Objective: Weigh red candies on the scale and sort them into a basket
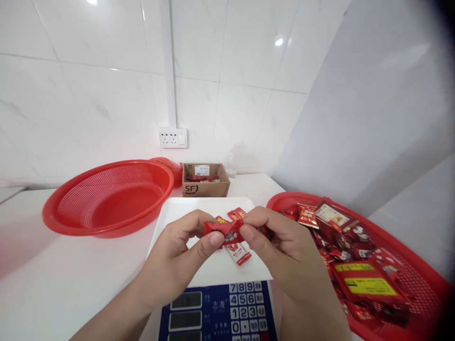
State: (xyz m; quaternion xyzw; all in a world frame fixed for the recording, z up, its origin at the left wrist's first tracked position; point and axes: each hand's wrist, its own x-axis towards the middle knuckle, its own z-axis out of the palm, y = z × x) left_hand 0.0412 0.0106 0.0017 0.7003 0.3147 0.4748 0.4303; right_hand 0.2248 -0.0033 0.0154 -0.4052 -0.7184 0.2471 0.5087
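Above the white pan (208, 271) of a weighing scale, my left hand (177, 253) pinches the left end of a red candy packet (229, 233). My right hand (284, 246) holds the same packet's right end between thumb and index finger, and more dark red wrapping shows under its fingers. Beneath the packet, several small red packets lie on the pan, one of them with a white label (237, 253). The scale's blue keypad panel (218, 308) lies between my forearms, in front of the pan.
At the left stands a red perforated basket (121, 222) with nothing in it. A cardboard box (206, 189) holding packets sits behind the scale, beside a red bag (170, 166). To the right, another red basket (423, 279) holds several snack packets.
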